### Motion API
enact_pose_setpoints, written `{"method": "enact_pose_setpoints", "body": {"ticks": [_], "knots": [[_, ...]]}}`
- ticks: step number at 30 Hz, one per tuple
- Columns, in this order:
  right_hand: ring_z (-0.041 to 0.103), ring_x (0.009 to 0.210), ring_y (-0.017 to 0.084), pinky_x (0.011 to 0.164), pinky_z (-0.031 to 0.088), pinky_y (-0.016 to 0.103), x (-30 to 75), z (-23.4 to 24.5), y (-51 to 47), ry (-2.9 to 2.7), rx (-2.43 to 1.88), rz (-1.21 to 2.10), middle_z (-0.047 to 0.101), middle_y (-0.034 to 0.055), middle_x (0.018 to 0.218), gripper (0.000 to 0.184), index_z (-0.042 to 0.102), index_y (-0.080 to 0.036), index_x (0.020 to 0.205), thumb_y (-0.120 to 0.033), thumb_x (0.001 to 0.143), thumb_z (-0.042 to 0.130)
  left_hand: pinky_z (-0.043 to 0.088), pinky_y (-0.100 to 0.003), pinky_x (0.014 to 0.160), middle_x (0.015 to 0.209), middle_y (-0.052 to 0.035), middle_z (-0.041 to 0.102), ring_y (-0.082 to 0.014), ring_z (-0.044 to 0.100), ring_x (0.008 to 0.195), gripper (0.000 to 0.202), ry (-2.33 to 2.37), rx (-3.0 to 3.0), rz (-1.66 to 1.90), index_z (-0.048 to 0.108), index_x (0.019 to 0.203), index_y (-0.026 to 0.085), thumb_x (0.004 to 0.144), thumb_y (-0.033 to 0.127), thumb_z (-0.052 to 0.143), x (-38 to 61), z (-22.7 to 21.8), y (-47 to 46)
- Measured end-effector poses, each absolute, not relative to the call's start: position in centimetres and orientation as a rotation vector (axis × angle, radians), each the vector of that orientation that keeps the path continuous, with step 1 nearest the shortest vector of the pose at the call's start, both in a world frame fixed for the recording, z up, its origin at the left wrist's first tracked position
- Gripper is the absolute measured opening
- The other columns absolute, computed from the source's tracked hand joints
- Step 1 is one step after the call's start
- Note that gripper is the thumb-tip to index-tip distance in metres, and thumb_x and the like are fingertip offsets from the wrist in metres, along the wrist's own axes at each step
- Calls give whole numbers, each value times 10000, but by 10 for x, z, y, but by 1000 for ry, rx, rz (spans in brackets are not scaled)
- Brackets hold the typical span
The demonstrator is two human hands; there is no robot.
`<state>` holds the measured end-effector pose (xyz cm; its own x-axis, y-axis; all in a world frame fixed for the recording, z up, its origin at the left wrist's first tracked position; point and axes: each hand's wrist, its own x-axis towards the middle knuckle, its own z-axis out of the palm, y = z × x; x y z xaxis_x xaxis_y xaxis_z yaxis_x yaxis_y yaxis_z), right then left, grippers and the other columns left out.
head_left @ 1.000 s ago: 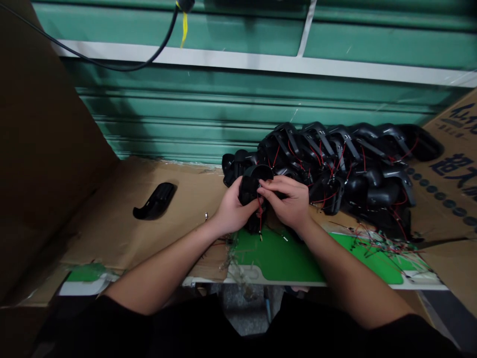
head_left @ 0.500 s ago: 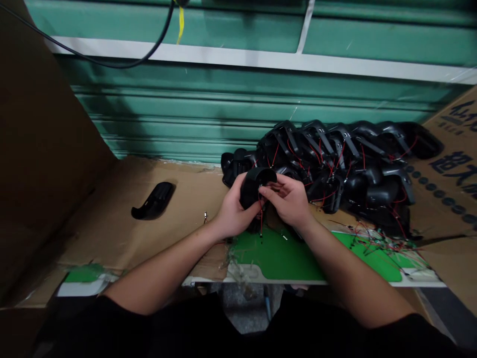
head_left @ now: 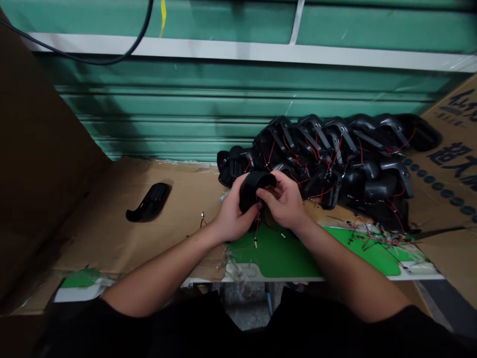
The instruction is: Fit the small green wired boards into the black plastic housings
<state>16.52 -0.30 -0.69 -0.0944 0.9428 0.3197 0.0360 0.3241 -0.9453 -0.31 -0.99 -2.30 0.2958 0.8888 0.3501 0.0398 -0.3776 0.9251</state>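
Note:
Between my hands, above the green mat (head_left: 290, 256), is a curved black plastic housing (head_left: 250, 188) with its hollow side partly facing me. My left hand (head_left: 234, 213) is closed around its left side, thumb at the lower rim. My right hand (head_left: 282, 200) grips the right edge, with thumb and fingertips pressed at the inside. Red wires (head_left: 257, 226) hang from the housing, ending in a small connector. What the right fingertips press on is hidden. A similar black plastic shell (head_left: 149, 203) lies alone on the cardboard to the left.
Several black housings with red wires (head_left: 331, 164) are piled at the back right. A tangle of loose wires (head_left: 383, 238) lies on the mat's right end. Cardboard walls (head_left: 44, 149) stand left and right, and a green shutter (head_left: 167, 134) closes off the back.
The housing has tilted slightly, and its wire end hangs a little lower and further left. Both hands keep their grip. The whole view has shifted slightly.

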Motion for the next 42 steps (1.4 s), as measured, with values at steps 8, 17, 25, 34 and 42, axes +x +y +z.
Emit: {"method": "enact_pose_setpoints", "body": {"ticks": [8,17,25,34,42], "knots": [[529,607,123,541,386,265,174,9,-3,-1698,-1170,1073,623,21,733,309,679,-149,891,-422,843,816,516,-235,1127,1301,-90,638,-86,627,1199,603,1033,1588,1406,514,1416,158,879,349,709,-6,-27,3],[514,586,127,544,355,276,176,10,-4,-1755,-1133,1242,626,23,709,291,702,-141,880,-428,882,743,548,-228,1048,1211,-76,657,-78,639,1100,576,1065,1500,1378,527,1347,155,837,327,731,-7,-25,3],[618,647,155,601,464,288,182,14,-2,-1808,-1078,1174,730,63,804,226,719,-152,901,-376,931,722,537,-231,592,821,24,639,-82,604,604,595,858,1005,1108,462,1113,164,670,342,817,-7,1,-1],[535,590,110,571,418,268,190,12,-1,-1991,-1119,703,669,15,746,162,732,-164,909,-290,982,664,548,-237,582,819,13,656,-84,614,624,676,881,952,1096,497,1087,153,611,396,910,-7,-1,4],[667,647,168,581,518,302,175,5,-5,-1651,-952,986,685,37,777,202,686,-172,978,-371,1013,678,562,-258,523,740,25,612,-99,612,598,758,935,1006,1030,478,1076,152,579,481,946,-1,1,-2]]}}
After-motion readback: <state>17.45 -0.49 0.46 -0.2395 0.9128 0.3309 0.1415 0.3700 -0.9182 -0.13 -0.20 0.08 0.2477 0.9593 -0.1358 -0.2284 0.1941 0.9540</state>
